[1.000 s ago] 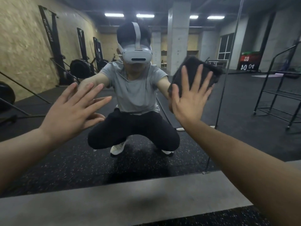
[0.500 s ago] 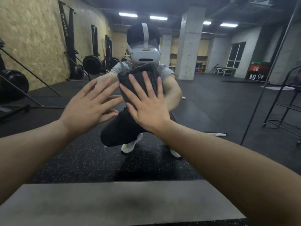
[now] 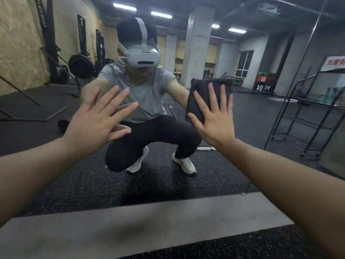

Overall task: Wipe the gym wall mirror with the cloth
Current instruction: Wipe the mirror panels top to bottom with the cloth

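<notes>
The wall mirror (image 3: 233,165) fills the view in front of me and reflects a crouching person and the gym. My right hand (image 3: 214,120) lies flat with fingers spread, pressing a dark folded cloth (image 3: 203,94) against the glass right of centre. My left hand (image 3: 100,118) rests flat on the mirror left of centre, fingers apart, holding nothing. The cloth's lower part is hidden under my palm.
A grey ledge (image 3: 149,225) runs along the mirror's bottom edge, with black speckled rubber floor (image 3: 242,247) below it. A vertical seam (image 3: 291,75) between mirror panels stands at the right. Reflected are a black metal rack (image 3: 306,116), rowing machines (image 3: 80,66) and a concrete pillar (image 3: 197,45).
My right hand has slid the cloth across the glass, from the right to the centre and back to the right. The left hand stayed planted on the mirror. The view shifted slightly.
</notes>
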A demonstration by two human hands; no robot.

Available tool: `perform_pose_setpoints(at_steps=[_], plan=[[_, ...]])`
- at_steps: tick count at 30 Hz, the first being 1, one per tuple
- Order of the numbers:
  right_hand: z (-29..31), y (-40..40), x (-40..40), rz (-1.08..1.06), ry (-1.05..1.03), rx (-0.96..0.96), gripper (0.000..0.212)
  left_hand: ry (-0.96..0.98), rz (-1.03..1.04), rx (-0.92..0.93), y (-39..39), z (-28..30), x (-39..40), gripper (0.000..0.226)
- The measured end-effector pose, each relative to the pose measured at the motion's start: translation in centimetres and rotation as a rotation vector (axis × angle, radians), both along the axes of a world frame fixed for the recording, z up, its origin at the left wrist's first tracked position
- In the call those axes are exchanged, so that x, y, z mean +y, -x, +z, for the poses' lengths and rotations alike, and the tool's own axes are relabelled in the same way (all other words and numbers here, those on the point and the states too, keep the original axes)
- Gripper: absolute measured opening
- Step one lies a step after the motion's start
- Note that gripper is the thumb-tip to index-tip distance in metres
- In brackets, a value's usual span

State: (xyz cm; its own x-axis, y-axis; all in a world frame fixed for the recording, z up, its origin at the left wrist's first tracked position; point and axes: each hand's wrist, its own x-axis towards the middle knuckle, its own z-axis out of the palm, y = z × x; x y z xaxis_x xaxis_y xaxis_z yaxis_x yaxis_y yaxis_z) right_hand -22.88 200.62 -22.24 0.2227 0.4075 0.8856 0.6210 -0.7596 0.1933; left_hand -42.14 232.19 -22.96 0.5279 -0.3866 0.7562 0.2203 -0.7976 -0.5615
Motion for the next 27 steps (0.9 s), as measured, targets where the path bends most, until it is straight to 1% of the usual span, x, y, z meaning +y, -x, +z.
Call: perform_pose_setpoints(at_steps=[3,4,6,8,10,12,14,16,18,22,27], plan=[[0.3,2.2,3.4,-0.031,-0.169,0.135,0.065,0.008,-0.022,0.002,0.3,0.3,0.4,0.081],[0.5,3.0,4.9,-0.032,-0.197,0.151,0.065,0.006,-0.042,0.004,0.4,0.4,0.6,0.082],[1.1,4.0,7.5,0.008,-0.159,0.104,0.063,-0.007,-0.068,0.006,0.6,0.6,0.9,0.082],[1.6,4.9,9.7,0.053,-0.079,0.002,0.061,-0.003,-0.076,0.016,0.8,0.7,1.5,0.086],[2.2,5.9,11.5,0.095,0.0,-0.077,0.06,0.009,-0.056,-0.017,1.1,0.5,1.8,0.09],[2.6,6.5,12.7,0.111,0.043,-0.119,0.059,0.008,-0.028,-0.057,1.0,-0.1,1.8,0.091],[2.3,6.5,13.0,0.15,0.064,-0.156,0.058,0.012,-0.024,-0.048,0.7,-0.4,1.8,0.091],[0.5,6.1,12.7,0.236,0.155,-0.231,0.056,0.021,-0.009,-0.06,0.7,-0.9,1.7,0.087],[-2.6,5.6,11.8,0.278,0.293,-0.296,0.054,0.037,-0.007,-0.068,0.6,-1.7,1.5,0.079],[-9.0,4.5,10.3,0.263,0.49,-0.33,0.055,0.12,-0.004,-0.043,0.1,-4.0,0.3,0.062],[-14.9,3.7,9.3,0.279,0.644,-0.383,0.061,0.108,0.031,0.012,0.2,-7.9,-0.7,0.057]])
